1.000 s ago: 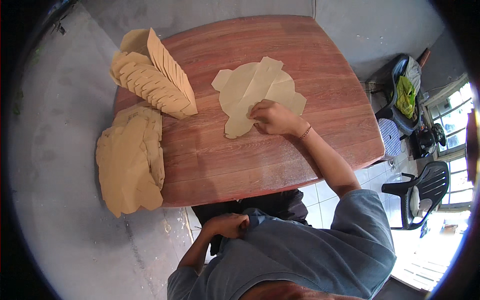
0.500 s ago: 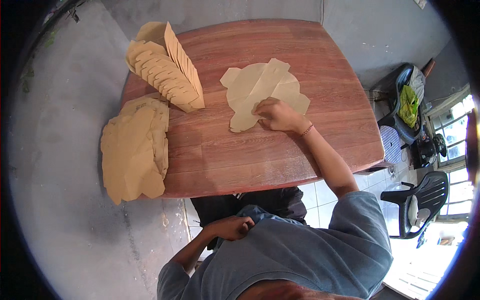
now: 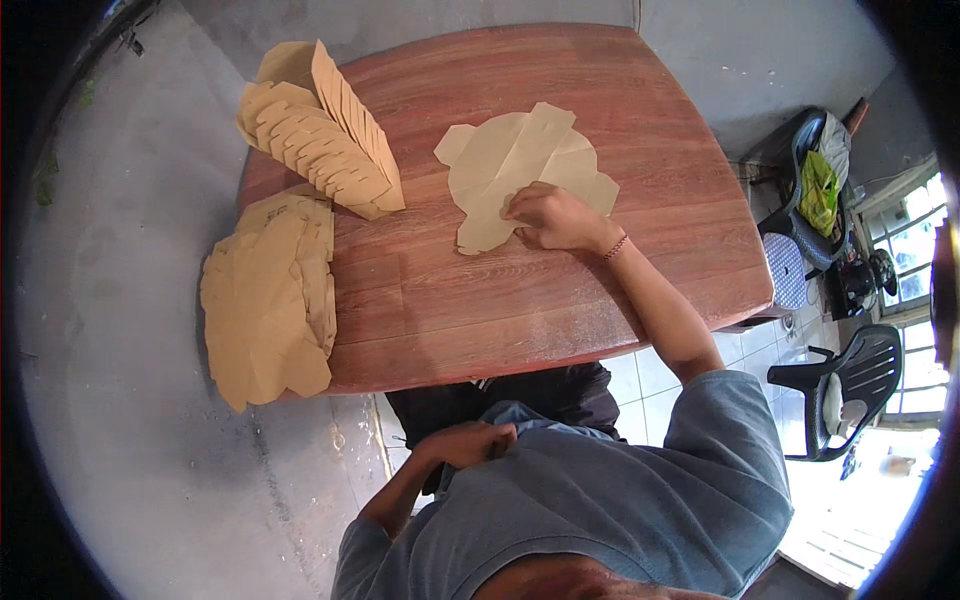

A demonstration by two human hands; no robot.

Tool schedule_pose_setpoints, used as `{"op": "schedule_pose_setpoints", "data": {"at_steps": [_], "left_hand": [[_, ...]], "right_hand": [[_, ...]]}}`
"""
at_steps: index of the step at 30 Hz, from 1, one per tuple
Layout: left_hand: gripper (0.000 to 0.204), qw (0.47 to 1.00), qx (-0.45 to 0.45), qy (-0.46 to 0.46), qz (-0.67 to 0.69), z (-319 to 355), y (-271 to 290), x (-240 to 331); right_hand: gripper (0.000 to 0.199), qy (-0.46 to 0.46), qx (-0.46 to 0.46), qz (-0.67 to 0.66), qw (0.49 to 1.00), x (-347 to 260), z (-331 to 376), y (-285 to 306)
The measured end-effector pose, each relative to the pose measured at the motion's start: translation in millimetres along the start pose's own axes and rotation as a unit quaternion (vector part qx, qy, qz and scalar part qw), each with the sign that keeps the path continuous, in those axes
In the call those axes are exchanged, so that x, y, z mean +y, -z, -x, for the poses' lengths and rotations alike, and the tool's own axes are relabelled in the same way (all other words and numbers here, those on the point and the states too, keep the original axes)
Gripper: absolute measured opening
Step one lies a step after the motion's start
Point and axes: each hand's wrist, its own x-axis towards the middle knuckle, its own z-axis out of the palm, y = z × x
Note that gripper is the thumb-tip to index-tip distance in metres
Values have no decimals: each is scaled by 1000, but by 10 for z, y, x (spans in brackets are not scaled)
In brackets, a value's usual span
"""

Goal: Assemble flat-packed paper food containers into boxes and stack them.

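A flat brown cardboard blank point(image 3: 500, 160) with rounded sides, flaps and crease lines lies on the wooden table. My right hand point(image 3: 557, 216) rests on its near side, fingers curled and fingertips against the card. Whether anything small is pinched in them is hidden. Down at my lap, my left hand point(image 3: 478, 445) is closed against the hem of my grey-blue shirt point(image 3: 600, 480); what it may hold cannot be made out.
Folded cardboard pieces point(image 3: 320, 140) stand nested in a row at the table's far left. Nearer me, a pile of flat blanks point(image 3: 265, 310) overhangs the left edge of the table point(image 3: 450, 330). Dark plastic chairs point(image 3: 850, 390) and a blue-white stool point(image 3: 785, 270) are to the right.
The head view has shifted slightly. My right hand stays at nearly the same spot on the blank, and my left hand stays closed at my lap.
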Motion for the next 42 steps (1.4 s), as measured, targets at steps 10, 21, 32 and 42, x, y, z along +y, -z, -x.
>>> {"op": "schedule_pose_setpoints", "data": {"at_steps": [10, 21, 32, 42], "left_hand": [[51, 831, 482, -38, -275, -346, 1742, 1218], [75, 844, 534, -10, 43, -1114, 2882, 775], [33, 875, 477, -72, 28, -1115, 2805, 815], [26, 808, 579, -104, -27, -1111, 2760, 683]], "right_hand": [[26, 12, 12, 12, 1000, 47, 25, 44], [21, 12, 40, 18, 999, -7, 37, 1], [22, 20, 28, -9, 999, -16, -2, -55], [30, -113, 207, 207, 950, 396, 117, 486]]}}
